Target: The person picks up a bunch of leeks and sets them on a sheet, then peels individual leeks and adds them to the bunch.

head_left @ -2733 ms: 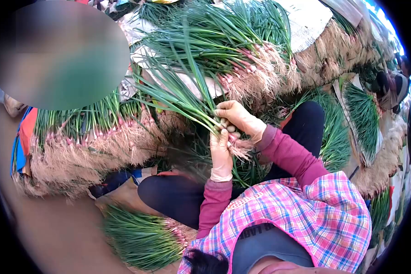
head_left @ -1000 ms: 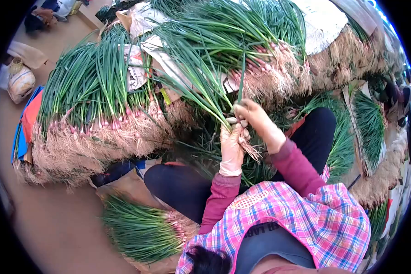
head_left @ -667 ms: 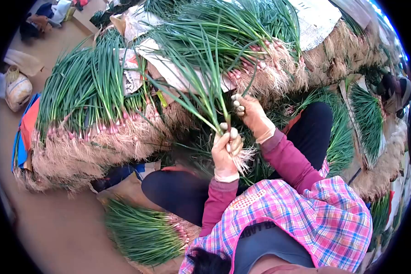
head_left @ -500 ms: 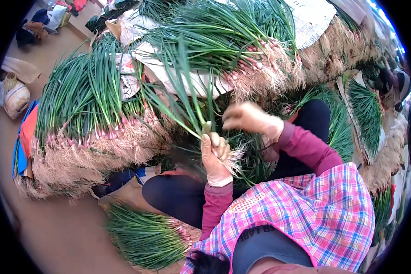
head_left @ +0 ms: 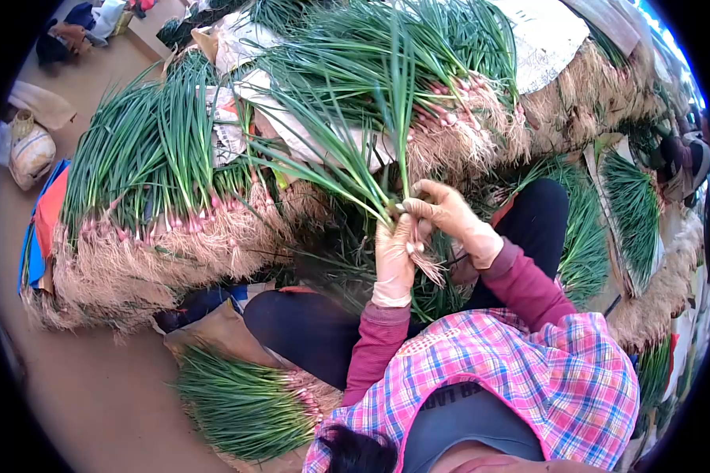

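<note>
A small bunch of spring onions (head_left: pixel 361 175) stands in front of me, leaves fanned up and to the left, pale roots hanging below. My left hand (head_left: pixel 393 256), in a thin pale glove, is closed around the lower stems. Gloved too, my right hand (head_left: pixel 456 222) meets it at the bulb end, thumb and forefinger pinched at the base of an upright spring onion stalk (head_left: pixel 403 118). Its other fingers are curled near the roots. Exactly where the stems pass between the fingers is partly hidden.
Spring onions lie heaped at left (head_left: pixel 146 158) and in a larger pile (head_left: pixel 347 75) ahead, over white sacking (head_left: pixel 540 43). A bundle (head_left: pixel 241 402) rests on the floor below left. More bundles (head_left: pixel 631 209) line the right. A stuffed bag (head_left: pixel 31 158) sits far left.
My right hand has come left and down from the air onto the bunch, now pinching a stalk. My left hand has shifted slightly right and up with the bunch.
</note>
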Motion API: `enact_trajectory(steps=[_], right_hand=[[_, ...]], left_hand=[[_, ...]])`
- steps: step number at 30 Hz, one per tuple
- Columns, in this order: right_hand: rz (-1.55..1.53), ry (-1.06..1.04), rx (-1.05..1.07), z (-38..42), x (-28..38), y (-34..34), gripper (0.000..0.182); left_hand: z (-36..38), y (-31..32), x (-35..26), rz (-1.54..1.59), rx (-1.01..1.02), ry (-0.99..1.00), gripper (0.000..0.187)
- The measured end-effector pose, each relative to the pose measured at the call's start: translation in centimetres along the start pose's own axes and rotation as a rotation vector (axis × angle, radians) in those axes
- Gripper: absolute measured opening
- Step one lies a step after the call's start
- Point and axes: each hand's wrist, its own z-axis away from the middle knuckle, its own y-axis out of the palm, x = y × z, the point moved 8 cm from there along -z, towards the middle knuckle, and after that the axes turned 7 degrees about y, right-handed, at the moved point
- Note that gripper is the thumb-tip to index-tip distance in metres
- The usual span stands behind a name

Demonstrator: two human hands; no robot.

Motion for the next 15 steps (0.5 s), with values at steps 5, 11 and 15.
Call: enact_trajectory(steps=[5,11,15], right_hand=[[-0.579,0.061,0.093,-1.5,-0.2,1.1,0.020],[-0.920,0.201,0.035,-2.4,-3.7,2.8,0.023],[-0.680,0.081,0.003,-4.2,-3.0,0.3,0.025]], left_hand=[[1.5,-0.1,1.1,-0.125,-0.105,-0.098,0.022],[1.5,-0.2,0.8,0.060,0.013,-0.110,0.013],[2.8,1.5,-0.6,0.226,0.109,-0.095,0.015]])
